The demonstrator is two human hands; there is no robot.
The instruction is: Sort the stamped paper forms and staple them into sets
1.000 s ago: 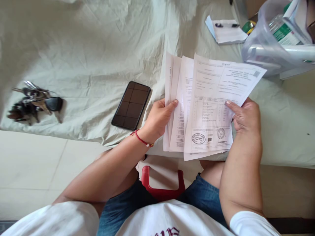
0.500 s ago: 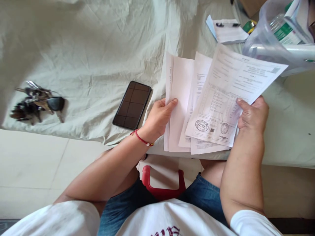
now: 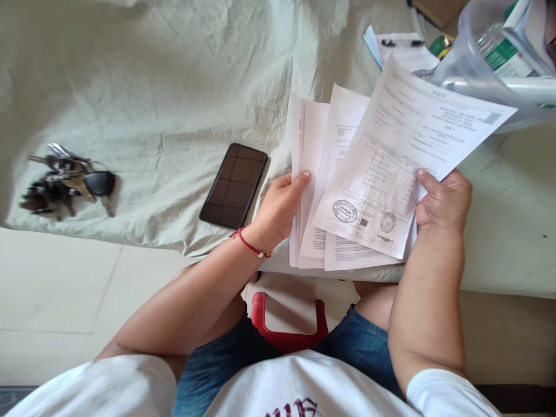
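the surface was a wrinkled, pale grey-green tablecloth (image 3: 152, 87); past its near edge, light tiled floor (image 3: 47, 284) showed at eight o'clock and a red stool (image 3: 286, 340) at six. a bunch of keys (image 3: 72, 180) lay at nine o'clock, a dark-screened smartphone (image 3: 234, 185) at ten, nearer the middle; a notepad (image 3: 406, 56) with a black pen (image 3: 402, 43) on it sat at one, beside a translucent plastic bin (image 3: 463, 63) at two. the left hand (image 3: 280, 208) was closed, thumb on top, on the edge of a stack of printed sheets (image 3: 310, 145) fanned toward its three o'clock. the right hand (image 3: 445, 200) was pinched on the edge of a stamped form (image 3: 373, 185), which stretched from it toward ten o'clock, overlapping the stack; whether those fingers also held a sheet beneath could not be told.
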